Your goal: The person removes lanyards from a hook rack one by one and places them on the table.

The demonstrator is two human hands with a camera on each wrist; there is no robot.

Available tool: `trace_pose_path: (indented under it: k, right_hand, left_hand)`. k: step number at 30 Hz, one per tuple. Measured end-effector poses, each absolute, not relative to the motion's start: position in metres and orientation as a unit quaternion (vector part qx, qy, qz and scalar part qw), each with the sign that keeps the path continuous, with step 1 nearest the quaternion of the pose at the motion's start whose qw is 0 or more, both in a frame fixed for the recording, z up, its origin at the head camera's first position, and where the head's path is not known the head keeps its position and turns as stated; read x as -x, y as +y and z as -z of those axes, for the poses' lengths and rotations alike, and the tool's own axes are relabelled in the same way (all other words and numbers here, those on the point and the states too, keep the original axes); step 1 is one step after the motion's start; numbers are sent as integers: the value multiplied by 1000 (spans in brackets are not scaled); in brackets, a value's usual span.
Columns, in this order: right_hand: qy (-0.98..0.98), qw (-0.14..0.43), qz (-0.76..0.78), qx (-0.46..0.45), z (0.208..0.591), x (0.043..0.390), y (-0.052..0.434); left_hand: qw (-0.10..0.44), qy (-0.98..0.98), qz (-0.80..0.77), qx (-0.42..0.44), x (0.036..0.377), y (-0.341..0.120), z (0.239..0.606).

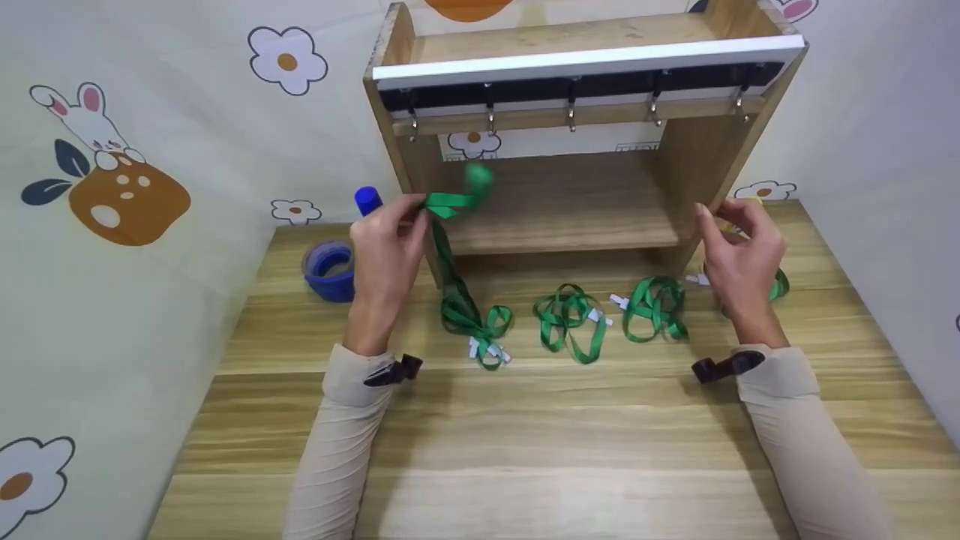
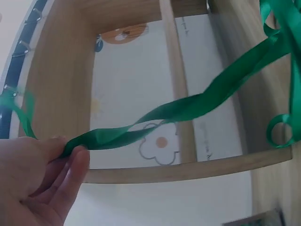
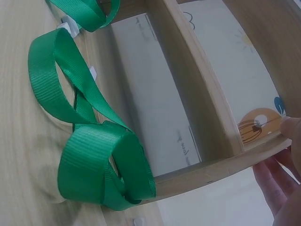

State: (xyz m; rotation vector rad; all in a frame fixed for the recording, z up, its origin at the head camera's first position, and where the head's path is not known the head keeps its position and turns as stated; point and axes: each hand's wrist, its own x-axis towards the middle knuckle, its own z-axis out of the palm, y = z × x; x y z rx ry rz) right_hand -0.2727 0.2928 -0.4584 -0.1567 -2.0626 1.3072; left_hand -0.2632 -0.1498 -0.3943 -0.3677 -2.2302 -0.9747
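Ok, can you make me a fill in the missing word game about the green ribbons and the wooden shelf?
1. The left hand pinches a ribbon whose colour is ____.
2. The right hand touches the wooden ____.
3. Under the top of the shelf hangs a row of metal ____.
4. The tape roll near the left hand is ____.

Missing words: green; shelf; hooks; blue

lanyards (image 1: 574,322) on table (image 1: 525,435) | before shelf (image 1: 570,202) | tape roll (image 1: 328,270) left
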Motion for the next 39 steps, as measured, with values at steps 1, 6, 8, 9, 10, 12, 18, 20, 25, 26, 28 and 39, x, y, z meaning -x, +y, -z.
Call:
trace_pose_path:
  k: [1, 6, 8, 9, 10, 12, 18, 20, 25, 26, 28, 39]
  right_hand:
    - [-793, 339, -503, 62, 458, 272, 293]
    - [-793, 334, -504, 69, 457, 272, 292]
    - [-794, 334, -503, 70, 457, 272, 292]
    - [-795, 333, -503, 71, 456, 271, 292]
    - [-795, 332, -503, 71, 456, 271, 292]
    - [-794, 331, -504, 73, 455, 271, 291]
    - [-788, 347, -505, 61, 459, 274, 294]
    - [-784, 357, -505, 52, 461, 276, 295]
    - [-777, 364, -512, 47, 464, 279, 296]
    - [-777, 362, -513, 49, 464, 279, 296]
    - [-778, 359, -512, 52, 464, 278, 295]
    - [-788, 342, -509, 62, 460, 274, 294]
  left_hand:
    - [338, -851, 375, 145, 263, -150, 392]
    - [372, -832, 374, 173, 260, -150, 379]
    - [388, -822, 374, 182, 259, -151, 373]
    - [395, -816, 379, 183, 258, -151, 370]
    - [402, -810, 386, 183, 257, -152, 367]
    - [412, -799, 401, 180, 255, -152, 360]
    - [437, -774, 429, 164, 251, -154, 345]
    - [444, -773, 425, 158, 250, -157, 342]
    - [443, -778, 422, 143, 246, -167, 338]
    - [442, -778, 423, 141, 245, -169, 337]
    - [441, -778, 425, 139, 242, -173, 336]
    - [437, -796, 395, 136, 229, -209, 346]
